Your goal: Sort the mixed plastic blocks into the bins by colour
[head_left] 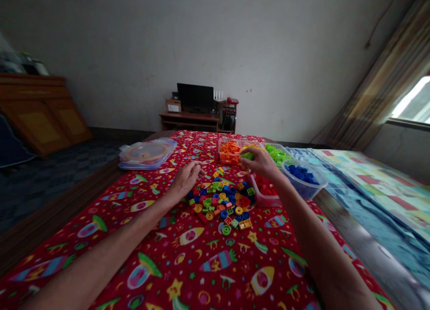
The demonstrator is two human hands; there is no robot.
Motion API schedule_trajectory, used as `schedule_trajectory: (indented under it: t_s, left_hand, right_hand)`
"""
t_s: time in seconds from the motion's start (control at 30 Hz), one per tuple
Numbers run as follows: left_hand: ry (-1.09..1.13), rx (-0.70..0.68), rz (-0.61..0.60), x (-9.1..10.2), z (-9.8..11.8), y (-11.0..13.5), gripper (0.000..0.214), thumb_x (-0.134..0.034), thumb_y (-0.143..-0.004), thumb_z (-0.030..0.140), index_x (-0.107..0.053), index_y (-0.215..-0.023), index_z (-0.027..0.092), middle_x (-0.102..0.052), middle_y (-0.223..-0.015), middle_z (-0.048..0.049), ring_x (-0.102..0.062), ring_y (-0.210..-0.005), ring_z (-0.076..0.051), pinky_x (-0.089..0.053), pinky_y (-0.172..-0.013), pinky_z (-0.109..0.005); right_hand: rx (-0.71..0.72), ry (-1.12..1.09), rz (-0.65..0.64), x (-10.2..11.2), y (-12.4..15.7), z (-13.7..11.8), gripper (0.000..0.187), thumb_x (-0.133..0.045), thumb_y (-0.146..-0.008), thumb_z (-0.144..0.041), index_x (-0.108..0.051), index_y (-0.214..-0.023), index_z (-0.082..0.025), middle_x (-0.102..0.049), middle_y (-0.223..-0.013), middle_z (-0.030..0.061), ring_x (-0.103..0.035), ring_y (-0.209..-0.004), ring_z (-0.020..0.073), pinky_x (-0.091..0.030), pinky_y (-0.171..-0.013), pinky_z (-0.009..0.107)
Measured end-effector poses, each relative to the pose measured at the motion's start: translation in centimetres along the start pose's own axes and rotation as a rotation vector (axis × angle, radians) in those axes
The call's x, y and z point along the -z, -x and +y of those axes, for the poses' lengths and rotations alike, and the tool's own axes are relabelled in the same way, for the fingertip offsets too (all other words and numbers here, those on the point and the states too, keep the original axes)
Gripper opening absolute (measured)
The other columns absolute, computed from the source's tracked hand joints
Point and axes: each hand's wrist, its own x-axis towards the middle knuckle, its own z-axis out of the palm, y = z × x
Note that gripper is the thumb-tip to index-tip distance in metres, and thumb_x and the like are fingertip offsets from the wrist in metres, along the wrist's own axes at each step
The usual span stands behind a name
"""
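A loose pile of small building bricks [218, 200] in several colours lies on the red patterned cloth [151, 238]. My left hand [187, 178] hovers by the pile's left far edge, its fingers slightly apart and nothing visible in them. With its fingers pinched, my right hand [260, 161] holds a green brick [247, 156] above the clear containers. Under and around that hand are a tub of red bricks [265, 185], a tub of orange bricks [230, 148], yellow bricks [252, 146] partly hidden by the hand, and green bricks [277, 153]. Blue bricks [301, 174] fill part of a round bowl [309, 191].
Stacked clear lids [148, 153] rest at the table's left far side. Right of the table is a bed with a blue and patchwork cover [356, 175]. A desk with a monitor [195, 97] stands against the wall, and a wooden cabinet [43, 113] at left.
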Motion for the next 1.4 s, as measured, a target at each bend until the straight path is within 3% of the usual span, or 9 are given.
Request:
schedule_trajectory:
  t_s: [0.17,0.3,0.47,0.57,0.77,0.9,1.07,1.2,1.4]
  left_hand:
    - [0.028,0.137,0.051,0.1,-3.2,-0.7,0.031,-0.043,-0.079,0.039,-0.058,-0.096,0.017,-0.068,-0.078,-0.0045,-0.064,-0.065,-0.019,-0.052,-0.06,-0.031]
    - [0.025,0.128,0.043,-0.2,-5.8,-1.0,0.029,-0.045,-0.076,0.039,-0.058,-0.091,0.018,-0.067,-0.074,-0.0041,-0.064,-0.063,-0.019,-0.051,-0.059,-0.03]
    - [0.005,0.091,0.015,0.0,-6.7,-0.7,0.031,-0.047,-0.074,0.043,-0.058,-0.09,0.018,-0.068,-0.075,-0.0045,-0.065,-0.067,-0.019,-0.052,-0.063,-0.031]
    - [0.031,0.092,-0.029,0.2,-6.4,-0.8,0.033,-0.049,-0.074,0.043,-0.06,-0.089,0.017,-0.068,-0.075,-0.0048,-0.065,-0.067,-0.02,-0.053,-0.064,-0.032]
    - [-0.101,0.036,-0.268,1.2,-4.6,-1.4,0.037,-0.055,-0.072,0.046,-0.067,-0.092,0.018,-0.071,-0.086,-0.0064,-0.066,-0.08,-0.024,-0.052,-0.071,-0.032]
    - [-0.228,-0.074,-0.428,1.5,-2.5,-0.9,0.033,-0.055,-0.076,0.044,-0.07,-0.096,0.021,-0.071,-0.095,-0.0065,-0.065,-0.089,-0.025,-0.05,-0.079,-0.032]
    - [-0.204,-0.144,-0.462,-0.3,-1.2,0.5,0.031,-0.056,-0.08,0.039,-0.067,-0.103,0.021,-0.071,-0.099,-0.0058,-0.065,-0.088,-0.022,-0.049,-0.08,-0.031]
    - [-0.272,-0.141,-0.403,-1.3,-1.3,0.9,0.024,-0.061,-0.075,0.031,-0.069,-0.094,0.02,-0.071,-0.092,-0.0062,-0.064,-0.084,-0.023,-0.049,-0.076,-0.031]
    - [-0.268,-0.097,-0.4,-0.9,-1.9,0.5,0.013,-0.06,-0.071,0.028,-0.069,-0.075,0.021,-0.07,-0.073,-0.0029,-0.063,-0.067,-0.02,-0.047,-0.063,-0.027]
  right_hand:
    - [-0.222,0.292,0.077,6.1,-3.0,6.6,0.027,-0.054,-0.079,-0.018,-0.065,-0.103,-0.011,-0.068,-0.067,0.0057,-0.061,-0.049,0.0107,-0.043,-0.048,0.017]
    - [-0.389,0.508,0.047,8.7,-5.5,10.7,0.029,-0.055,-0.082,-0.02,-0.064,-0.107,-0.006,-0.07,-0.075,0.0118,-0.06,-0.048,0.0096,-0.042,-0.051,0.018]
    - [-0.295,0.55,0.077,9.6,-6.8,11.2,0.044,-0.05,-0.088,-0.026,-0.057,-0.119,0.004,-0.066,-0.1,0.0266,-0.065,-0.064,0.0091,-0.042,-0.07,0.022]
    - [-0.27,0.505,0.114,9.3,-6.4,10.0,0.04,-0.045,-0.089,-0.024,-0.061,-0.117,0.001,-0.07,-0.087,0.021,-0.065,-0.065,0.0107,-0.043,-0.072,0.024]
    - [-0.051,0.308,0.106,5.9,-3.0,4.7,0.03,-0.047,-0.083,-0.019,-0.071,-0.098,-0.01,-0.069,-0.07,0.0082,-0.062,-0.06,0.0138,-0.044,-0.061,0.024]
    - [0.156,0.179,-0.065,1.6,-0.3,0.7,0.026,-0.048,-0.082,-0.021,-0.073,-0.089,-0.014,-0.068,-0.071,0.0046,-0.058,-0.062,0.0126,-0.039,-0.059,0.023]
    - [0.235,0.247,-0.256,-3.8,1.5,-2.0,0.019,-0.051,-0.079,-0.013,-0.07,-0.083,-0.014,-0.065,-0.07,0.0042,-0.053,-0.061,0.0112,-0.034,-0.057,0.023]
    - [0.292,0.363,-0.348,-6.9,2.2,-3.1,0.022,-0.054,-0.085,-0.023,-0.065,-0.102,-0.016,-0.068,-0.088,0.0089,-0.059,-0.076,0.0157,-0.038,-0.064,0.024]
    - [0.287,0.374,-0.337,-7.6,2.5,-2.7,0.026,-0.047,-0.084,-0.009,-0.064,-0.102,-0.012,-0.067,-0.089,0.0115,-0.059,-0.079,0.0167,-0.04,-0.07,0.025]
